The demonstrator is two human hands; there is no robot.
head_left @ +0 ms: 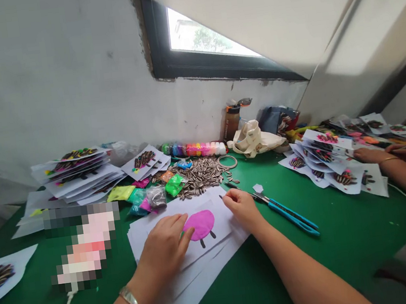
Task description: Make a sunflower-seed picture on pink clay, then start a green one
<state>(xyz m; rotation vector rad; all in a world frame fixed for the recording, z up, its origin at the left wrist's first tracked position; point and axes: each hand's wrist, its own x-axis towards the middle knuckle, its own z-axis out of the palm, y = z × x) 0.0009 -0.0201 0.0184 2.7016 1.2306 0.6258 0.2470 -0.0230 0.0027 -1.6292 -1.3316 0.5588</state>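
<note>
My left hand [165, 244] lies flat on a stack of white paper sheets [203, 264], its fingers touching the edge of a flattened pink clay shape [201, 223] with two short black legs drawn under it. My right hand [240, 207] hovers just right of the pink shape and pinches a single sunflower seed [221, 197] between thumb and forefinger. A pile of striped sunflower seeds [200, 174] lies behind the sheets. Blue-handled scissors [289, 213] rest on the green table [348, 232] right of my right hand.
Small coloured clay bags [148, 194] sit left of the seeds. Stacks of finished seed pictures stand at the back left [78, 173] and right [326, 155]. Another person's arms [395, 161] work at the right. Clay tubs [195, 149], a bottle [231, 121] and a cloth bag [255, 137] line the wall.
</note>
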